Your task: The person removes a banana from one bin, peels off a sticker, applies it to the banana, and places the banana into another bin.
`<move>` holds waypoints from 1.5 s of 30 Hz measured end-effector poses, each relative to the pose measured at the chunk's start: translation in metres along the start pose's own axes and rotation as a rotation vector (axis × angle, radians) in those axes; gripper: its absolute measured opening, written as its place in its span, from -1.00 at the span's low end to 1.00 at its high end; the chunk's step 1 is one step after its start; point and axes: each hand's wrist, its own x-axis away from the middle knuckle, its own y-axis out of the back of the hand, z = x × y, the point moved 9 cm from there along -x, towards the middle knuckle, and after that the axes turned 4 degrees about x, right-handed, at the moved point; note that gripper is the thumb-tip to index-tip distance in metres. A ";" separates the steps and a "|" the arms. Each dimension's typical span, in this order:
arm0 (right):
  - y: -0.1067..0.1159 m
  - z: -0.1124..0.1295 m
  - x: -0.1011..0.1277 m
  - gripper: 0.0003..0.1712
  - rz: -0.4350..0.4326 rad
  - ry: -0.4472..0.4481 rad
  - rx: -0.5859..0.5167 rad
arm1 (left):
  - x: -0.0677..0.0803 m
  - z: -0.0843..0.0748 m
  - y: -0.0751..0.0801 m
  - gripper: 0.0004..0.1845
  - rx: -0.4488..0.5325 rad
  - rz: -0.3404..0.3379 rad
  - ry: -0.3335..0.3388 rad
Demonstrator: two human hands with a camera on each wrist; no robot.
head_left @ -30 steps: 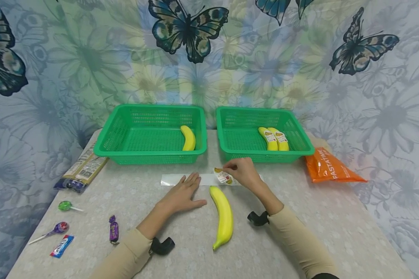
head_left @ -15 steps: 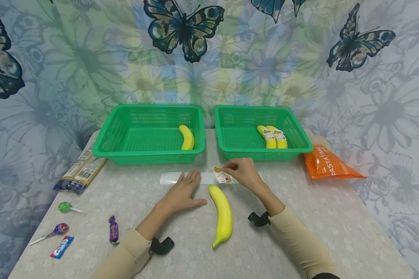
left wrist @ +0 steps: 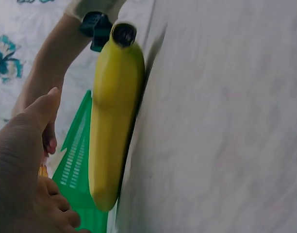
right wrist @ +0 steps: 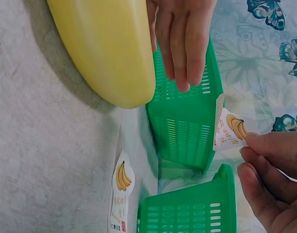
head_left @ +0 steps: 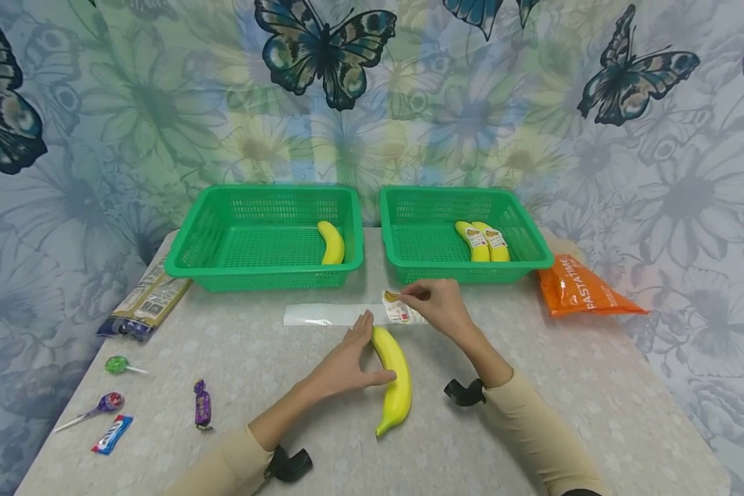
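A yellow banana (head_left: 395,377) lies on the table in front of me, its end toward the baskets. My left hand (head_left: 372,348) rests against its left side, fingers (right wrist: 182,39) straight and thumb (left wrist: 41,109) touching the peel (left wrist: 112,131). Just behind the banana my right hand (head_left: 412,296) pinches a small banana sticker (head_left: 397,306) by its edge; the right wrist view shows that sticker (right wrist: 231,133) lifted between thumb and finger. A clear backing strip (head_left: 325,315) lies flat on the table, with one more sticker (right wrist: 120,184) on it.
Two green baskets stand at the back: the left one (head_left: 192,251) holds one banana (head_left: 333,242), the right one (head_left: 533,248) two stickered bananas (head_left: 485,242). An orange pasta bag (head_left: 579,293) lies right. A packet (head_left: 145,303), lollipops (head_left: 116,365) and sweets (head_left: 202,406) lie left.
My left hand left the backing strip and slid right to the banana. My right hand raised the sticker a little off the strip.
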 end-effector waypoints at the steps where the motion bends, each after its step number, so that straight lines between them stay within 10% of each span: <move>1: 0.001 -0.001 0.001 -0.87 -0.001 -0.004 -0.004 | 0.001 -0.002 -0.002 0.24 0.009 0.006 0.004; 29: 0.012 0.004 0.028 -0.88 0.080 -0.114 -0.098 | 0.007 0.007 -0.021 0.26 -0.099 0.042 -0.003; 45: -0.021 0.001 0.046 -0.93 0.200 -0.167 -0.125 | 0.006 0.008 -0.020 0.26 -0.112 0.031 -0.006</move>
